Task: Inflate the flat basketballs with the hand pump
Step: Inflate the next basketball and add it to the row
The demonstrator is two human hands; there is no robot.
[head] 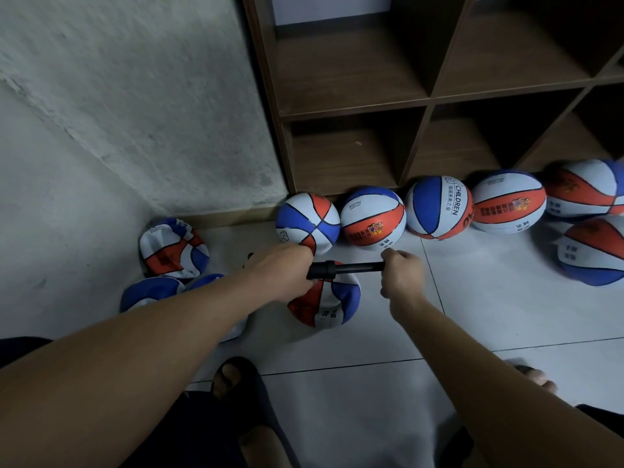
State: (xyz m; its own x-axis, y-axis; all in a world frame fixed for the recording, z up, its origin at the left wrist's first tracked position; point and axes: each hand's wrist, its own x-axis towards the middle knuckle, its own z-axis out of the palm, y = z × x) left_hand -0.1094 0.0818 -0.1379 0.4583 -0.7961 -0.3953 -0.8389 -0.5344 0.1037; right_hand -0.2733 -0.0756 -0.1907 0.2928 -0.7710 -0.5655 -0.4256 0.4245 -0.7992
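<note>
Pump: a slim black hand pump of matte plastic lies level between the two hands, a thicker ribbed collar at its left part, a thinner smooth rod running right.
Left hand: the left hand is curled round the pump's barrel end, knuckles up, hiding that end.
Right hand: the right hand is a closed fist round the pump's handle end, just right of the rod.
Ball being pumped: a flat basketball sits on the floor right under the pump, partly hidden by the left hand; its red, white and blue panels are caved in and creased, with black seams.
Other flat balls: a crumpled ball leans in the wall corner, folded and dented; two more limp blue and white balls lie beneath the left forearm, largely covered by it.
Round balls: a row of full balls rests against the foot of the shelf, touching one another, pebbled skin, printed text on the white panels; one more lies in front at far right.
Shelf: a dark brown wooden cubby shelf, square compartments, woodgrain finish.
Wall: rough grey plaster wall.
Floor: glossy pale tiles with thin dark grout lines.
Feet: toes in a dark slide sandal near the bottom edge; bare toes show beyond the right forearm.
</note>
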